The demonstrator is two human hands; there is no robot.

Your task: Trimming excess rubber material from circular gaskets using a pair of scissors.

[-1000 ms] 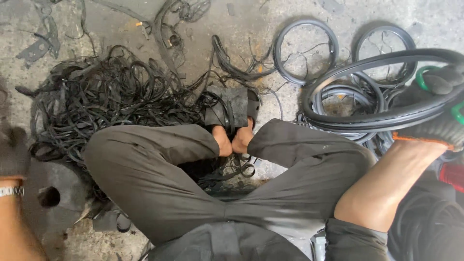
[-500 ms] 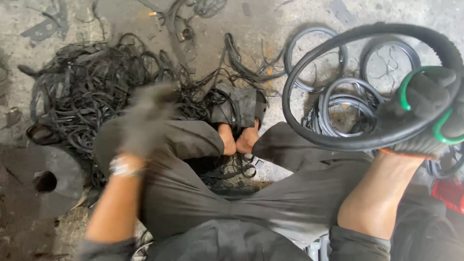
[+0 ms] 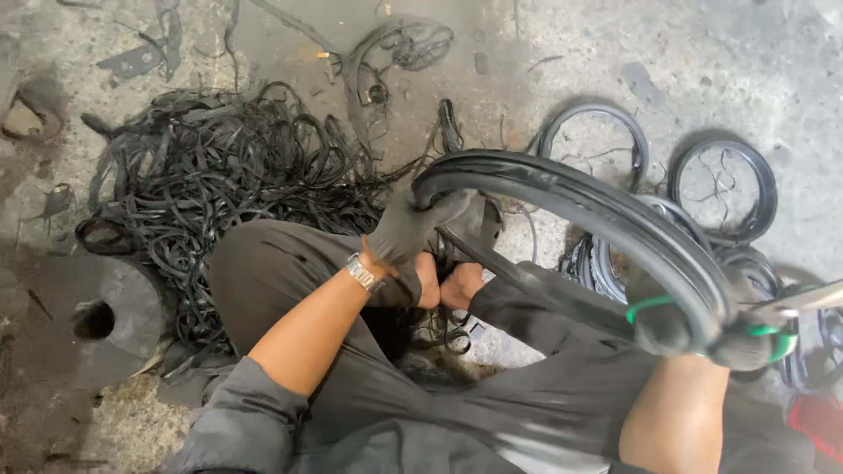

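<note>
Tyre: black rubber tyre (image 3: pixel 580 197), thin w/ raised bead edges, held up above the lap, arcing from centre of view down to lower right; over the crossed legs, clear of the floor.
Left hand: left hand (image 3: pixel 413 230) in dark glove, clenched on the tyre's upper-left end, fingers wrapped over the rim; metal wristwatch (image 3: pixel 363 273) on the wrist, forearm bare.
Right hand: right hand (image 3: pixel 702 329) in dark glove w/ green trim, closed tight round the tyre's lower-right end; a pale blade-like tool (image 3: pixel 803 303) sticks out to the right beside it, can't tell exactly how it's gripped.
Legs: person sits cross-legged in grey trousers (image 3: pixel 290 276), bare feet (image 3: pixel 452 283) meeting at centre just under the tyre.
Strip pile: big tangle of thin black rubber strips (image 3: pixel 228 175) on the floor, left of centre, touching the left knee.
Rings: several black rubber rings (image 3: pixel 724 189) lying flat on the floor upper right, some overlapping, partly behind the tyre.
Block: dark round block w/ a hole (image 3: pixel 97 316) at far left, just beside the strip pile.
Floor: rough grey concrete floor (image 3: pixel 544 53), stained, w/ stray rubber scraps near the top edge.
Red item: bit of something red (image 3: pixel 821 421) at bottom-right corner, too cut off to tell what.
</note>
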